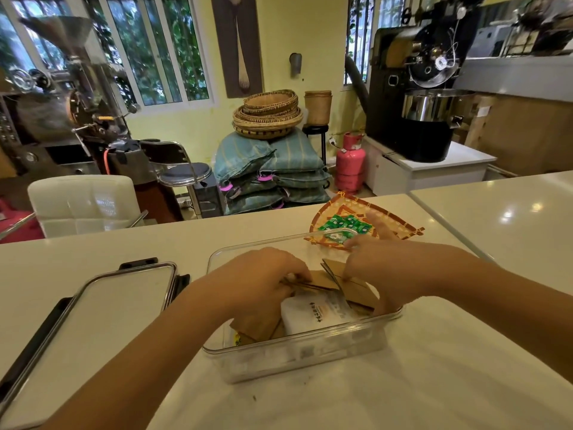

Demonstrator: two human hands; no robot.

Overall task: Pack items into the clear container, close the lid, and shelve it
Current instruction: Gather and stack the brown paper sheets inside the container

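The clear container (310, 352) stands open on the white counter in front of me. Inside lie brown paper packets (344, 279) and a white packet (316, 313) with dark print. My left hand (260, 280) reaches into the container from the left, its fingers pinched on the edge of a brown packet. My right hand (381, 268) comes in from the right and grips the other brown packets, which stand tilted. The container's lid (102, 311), clear with black latches, lies flat on the counter to the left.
A woven triangular tray (397, 223) holding green sachets (347, 223) sits just behind the container. Beyond the counter (465, 383) are a white chair (83, 203), a stool, stacked sacks with baskets on top, a pink gas cylinder (350, 162) and roasting machines.
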